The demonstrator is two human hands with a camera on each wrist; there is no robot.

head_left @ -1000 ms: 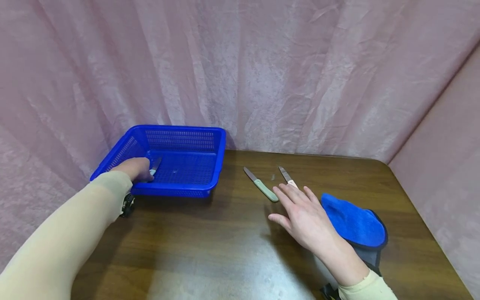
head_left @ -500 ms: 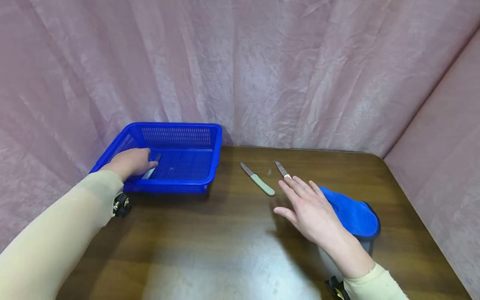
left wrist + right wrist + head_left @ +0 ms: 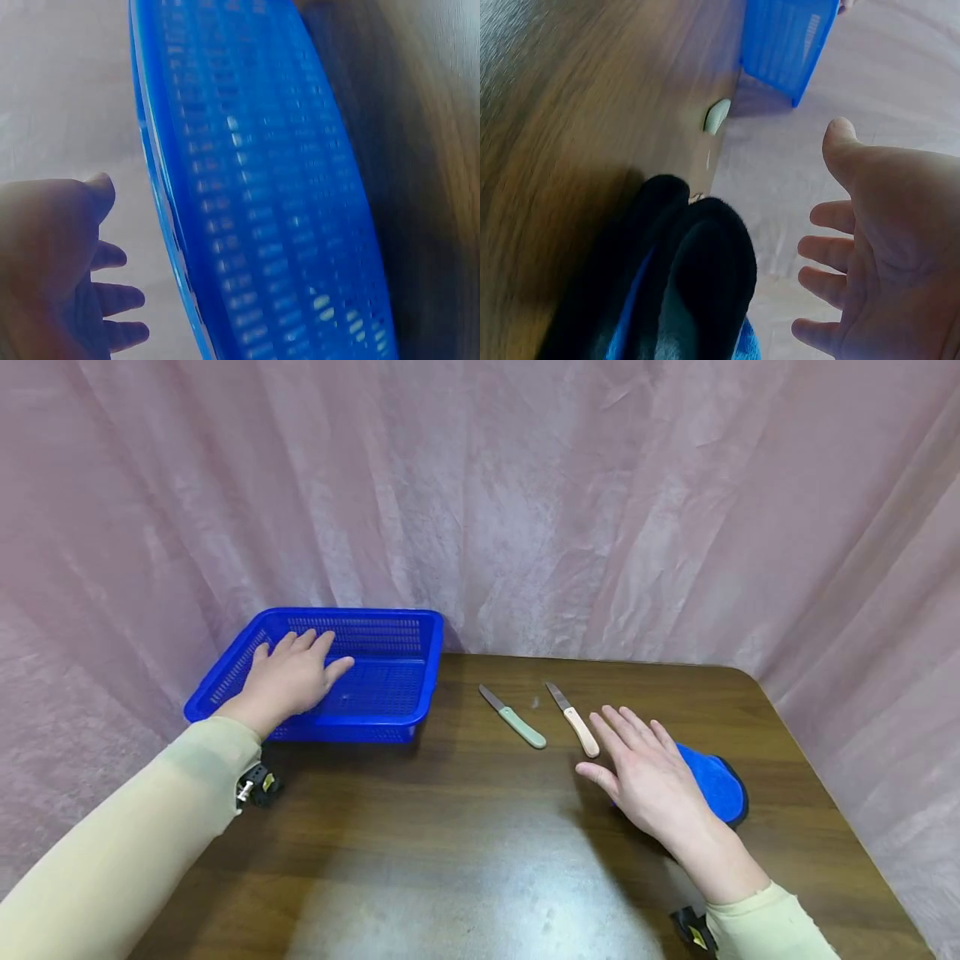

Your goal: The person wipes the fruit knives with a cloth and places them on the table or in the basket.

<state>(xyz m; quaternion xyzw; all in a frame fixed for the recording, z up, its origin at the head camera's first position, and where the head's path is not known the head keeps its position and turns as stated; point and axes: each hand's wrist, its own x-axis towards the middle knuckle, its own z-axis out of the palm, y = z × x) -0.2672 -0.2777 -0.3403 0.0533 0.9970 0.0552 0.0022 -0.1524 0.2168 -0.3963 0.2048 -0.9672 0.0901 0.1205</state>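
- Blue plastic rectangular basket (image 3: 360, 732): far left on the brown wooden worktop (image 3: 420, 843); likely light, semi-rigid; lift by rim.
- Left hand (image 3: 292, 681): over basket, fingers spread, holding nothing.
- Slim green-handled knife (image 3: 522, 727) and slim cream-handled knife (image 3: 581, 732): right of basket, apart; probably light, stiff; grip handles only.
- Right hand (image 3: 645, 768): fingers extended, released, near cream handle.
- Blue plush black-edged item (image 3: 716, 785): right, partly hidden; presumably soft; pinch edge.

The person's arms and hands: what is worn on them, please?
The left sleeve and right sleeve are pale yellow-green. The left hand and right hand wear no gloves. The left wrist device and right wrist device are black, with a yellow mark each.
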